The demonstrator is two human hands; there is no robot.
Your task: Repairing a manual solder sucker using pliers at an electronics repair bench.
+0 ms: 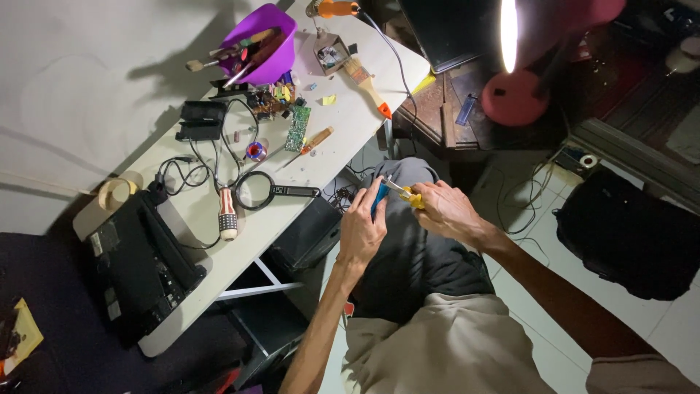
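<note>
Both my hands are raised over my lap, beside the white table (211,263). My left hand (361,230) grips a small blue-handled tool (378,197). My right hand (446,210) holds a small yellow-handled tool (413,198) whose metal tip points at the blue one. The two tools meet between my hands; what sits between their tips is too small to tell. Closest on the table lies a black magnifying glass (264,192).
On the table: a purple bowl (266,44) of brushes, a green circuit board (297,128), a paintbrush (367,86), an orange screwdriver (316,139), black cables (191,174), a roll of tape (115,193) and a black device (138,266). A lit pink lamp (519,80) stands ahead. A black bag (627,233) lies on the floor at right.
</note>
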